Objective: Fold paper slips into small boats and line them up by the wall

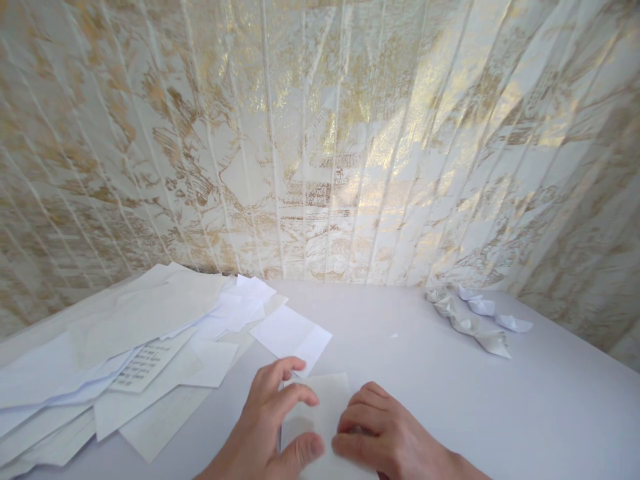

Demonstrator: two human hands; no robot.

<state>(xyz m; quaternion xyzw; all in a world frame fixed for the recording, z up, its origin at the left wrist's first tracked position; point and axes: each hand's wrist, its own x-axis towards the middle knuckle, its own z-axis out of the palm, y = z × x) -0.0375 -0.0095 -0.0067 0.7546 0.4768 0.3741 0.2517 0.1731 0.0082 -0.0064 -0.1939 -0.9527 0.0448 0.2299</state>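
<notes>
A whitish sheet of paper (pixel 327 393) lies flat on the table at the near middle, partly hidden by both hands. My left hand (pixel 275 413) is over its left side, fingers curved and spread, with a gap between thumb and index finger. At the right side of the sheet, my right hand (pixel 380 430) is closed, its fingers curled together and the thumb against the paper; the fingertips are partly hidden. Just beyond my left hand lies another white sheet (pixel 293 333), turned at an angle.
A loose pile of papers (pixel 145 313), one with printed text (pixel 145 365), spreads over the left of the table (pixel 565 400). Several small folded paper pieces (pixel 465 320) stand in rows at the back right. A tiny paper scrap (pixel 394 335) lies mid-table. Patterned curtain (pixel 310 147) hangs behind.
</notes>
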